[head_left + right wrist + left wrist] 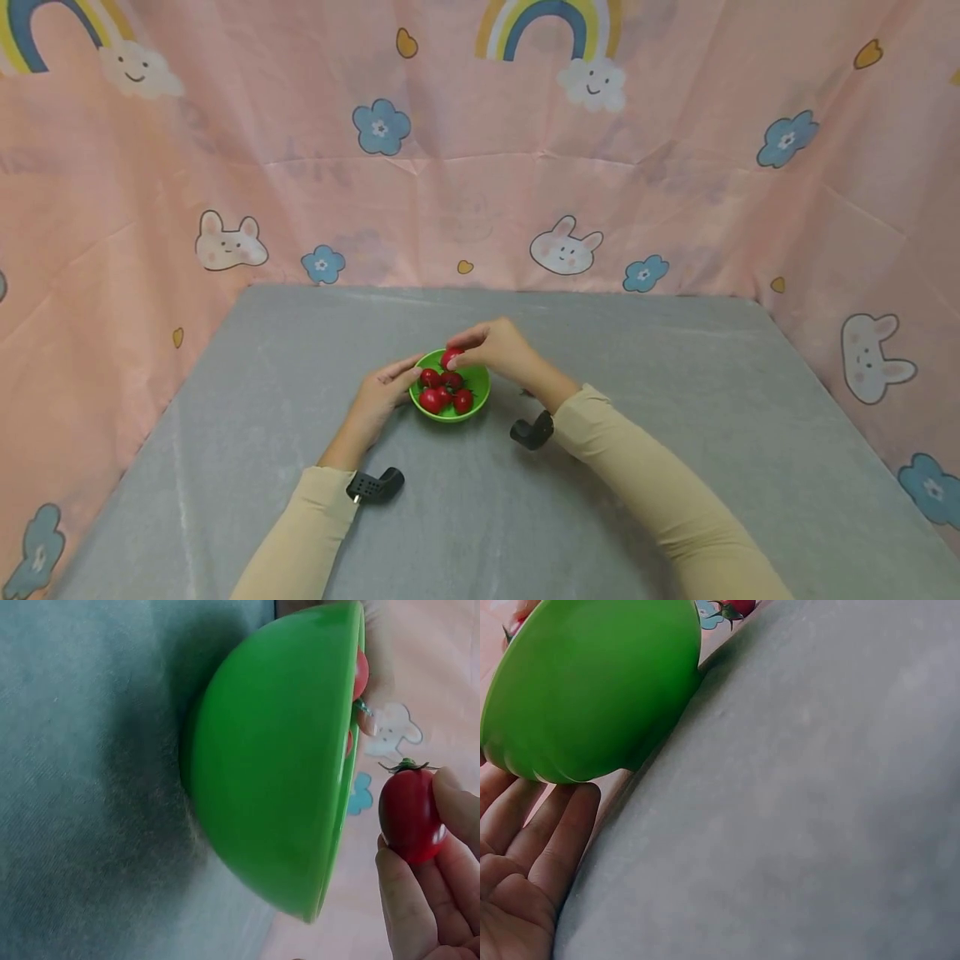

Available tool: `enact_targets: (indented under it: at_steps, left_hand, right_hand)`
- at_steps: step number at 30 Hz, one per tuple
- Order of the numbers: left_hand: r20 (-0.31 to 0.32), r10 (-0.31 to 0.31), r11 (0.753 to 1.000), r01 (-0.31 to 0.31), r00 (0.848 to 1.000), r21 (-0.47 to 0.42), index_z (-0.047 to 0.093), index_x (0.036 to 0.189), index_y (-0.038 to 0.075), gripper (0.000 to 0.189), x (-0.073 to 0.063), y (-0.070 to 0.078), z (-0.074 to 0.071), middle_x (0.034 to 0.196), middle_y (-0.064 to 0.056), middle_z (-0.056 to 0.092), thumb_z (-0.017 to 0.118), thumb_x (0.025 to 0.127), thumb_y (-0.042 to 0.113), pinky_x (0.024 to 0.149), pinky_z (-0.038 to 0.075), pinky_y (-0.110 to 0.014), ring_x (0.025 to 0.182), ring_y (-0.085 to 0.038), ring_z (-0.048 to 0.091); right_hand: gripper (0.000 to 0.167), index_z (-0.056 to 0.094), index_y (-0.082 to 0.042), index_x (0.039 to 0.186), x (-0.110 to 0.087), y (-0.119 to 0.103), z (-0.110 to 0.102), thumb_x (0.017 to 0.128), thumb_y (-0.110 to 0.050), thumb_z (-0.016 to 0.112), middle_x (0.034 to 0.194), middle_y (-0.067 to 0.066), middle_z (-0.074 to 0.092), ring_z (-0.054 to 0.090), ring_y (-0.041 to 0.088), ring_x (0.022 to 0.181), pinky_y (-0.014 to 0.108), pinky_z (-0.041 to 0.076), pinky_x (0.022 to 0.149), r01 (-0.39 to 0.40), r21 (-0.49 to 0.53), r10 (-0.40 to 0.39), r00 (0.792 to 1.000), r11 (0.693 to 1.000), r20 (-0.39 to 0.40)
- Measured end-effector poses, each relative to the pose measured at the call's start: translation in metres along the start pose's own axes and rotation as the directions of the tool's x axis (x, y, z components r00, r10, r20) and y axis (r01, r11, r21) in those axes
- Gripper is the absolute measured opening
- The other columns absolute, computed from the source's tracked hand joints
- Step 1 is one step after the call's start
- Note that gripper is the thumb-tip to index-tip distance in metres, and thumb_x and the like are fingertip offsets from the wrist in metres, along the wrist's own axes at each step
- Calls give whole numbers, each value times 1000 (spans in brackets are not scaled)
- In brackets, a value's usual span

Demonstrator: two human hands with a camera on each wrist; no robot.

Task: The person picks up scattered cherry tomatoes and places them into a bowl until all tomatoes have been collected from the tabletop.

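Note:
A green bowl [480, 398] stands on the table with several cherry tomatoes [431, 401] in it. At the bowl's left side, my left hand [377, 398] holds it, thumb over the rim and fingers against the outer wall. The left wrist view shows those fingers [559, 840] touching the bowl [600, 690] from below. Above the bowl's far right part, my right hand [504, 350] pinches one red cherry tomato [412, 814] between thumb and fingertips. Its green stem end is uncovered. In the right wrist view, this tomato is apart from the bowl [262, 750].
Past the bowl in the left wrist view lies another cherry tomato [742, 606], partly cut off by the frame. A grey cloth covers the table [300, 333]. Pink printed curtains [465, 200] close off the back and sides. Each wrist carries a black camera mount [377, 486].

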State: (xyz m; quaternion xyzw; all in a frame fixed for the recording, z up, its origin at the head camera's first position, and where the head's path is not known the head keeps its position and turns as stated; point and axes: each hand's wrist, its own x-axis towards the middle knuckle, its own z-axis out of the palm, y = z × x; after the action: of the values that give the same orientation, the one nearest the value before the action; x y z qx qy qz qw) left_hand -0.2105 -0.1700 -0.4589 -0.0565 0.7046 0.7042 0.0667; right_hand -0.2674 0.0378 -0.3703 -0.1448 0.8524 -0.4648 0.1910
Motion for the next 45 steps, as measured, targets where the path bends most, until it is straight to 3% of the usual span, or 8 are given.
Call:
enact_targets:
  at_steps: [15, 26, 34, 45]
  left_hand:
    - [3, 11, 1000, -11, 1000, 23, 60, 138, 9, 44, -1, 0, -1, 140, -12, 61, 62, 99, 30, 81, 55, -19, 96, 2, 66]
    - [25, 20, 999, -21, 999, 26, 59, 139, 8, 44, -2, 2, -1, 141, -13, 60, 60, 101, 29, 82, 55, -18, 98, 3, 66]
    - [14, 20, 1000, -20, 1000, 2, 60, 138, 8, 42, -2, 2, 1, 140, -12, 60, 60, 101, 26, 82, 55, -19, 98, 3, 66]
    - [14, 4, 1000, -5, 1000, 29, 59, 139, 11, 43, -2, 2, -1, 143, -9, 58, 60, 100, 30, 85, 54, -20, 102, 2, 64]
  right_hand:
    - [28, 79, -13, 109, 5, -6, 15, 81, -16, 83, 109, 3, 77, 66, 20, 113, 35, 55, 96, 34, -183, -39, 999, 983, -23]
    - [29, 78, -11, 111, 5, -6, 22, 82, -14, 82, 113, 6, 76, 66, 22, 112, 36, 55, 95, 43, -218, -56, 997, 975, -51]
    - [30, 75, -8, 115, 4, -2, 16, 85, -11, 79, 118, 8, 74, 67, 25, 116, 34, 56, 95, 62, -127, -67, 997, 990, -38]
    - [32, 74, -4, 117, -15, 16, -13, 87, -13, 76, 121, 12, 72, 65, 30, 119, 44, 51, 102, 45, 41, -42, 995, 998, -85]
